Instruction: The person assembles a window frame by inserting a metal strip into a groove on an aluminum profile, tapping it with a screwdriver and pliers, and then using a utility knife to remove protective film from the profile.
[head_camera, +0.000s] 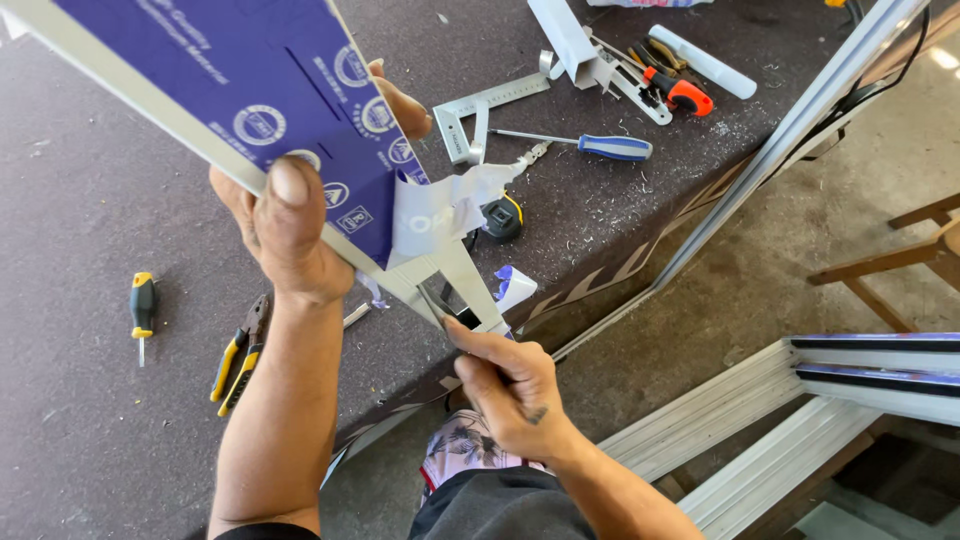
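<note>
We hold a long white aluminium profile wrapped in blue printed protective film (270, 80) above the near edge of the dark grey workbench (90, 200), its cut end tilted down toward us. Our left hand (290, 230) is closed around the profile, thumb pressed on the near white edge and fingers curled behind the film. At the cut end a strip of white-backed film (440, 215) is peeled loose and hangs crumpled. Our right hand (510, 385) is pinched on the bare tip of the profile, just below that strip; what lies between the fingertips we cannot tell.

On the bench, left of the left forearm, lie yellow-and-black pliers (238, 355), and farther left a small yellow-and-black screwdriver (142, 310). Beyond the profile rest a steel try square (478, 112), a blue-handled screwdriver (590, 146) and a black tape measure (502, 218). At the far edge lie an orange-handled tool (678, 95) and a white tube (706, 62). To the right, white window-frame sections (800, 420) lie stacked on the floor.
</note>
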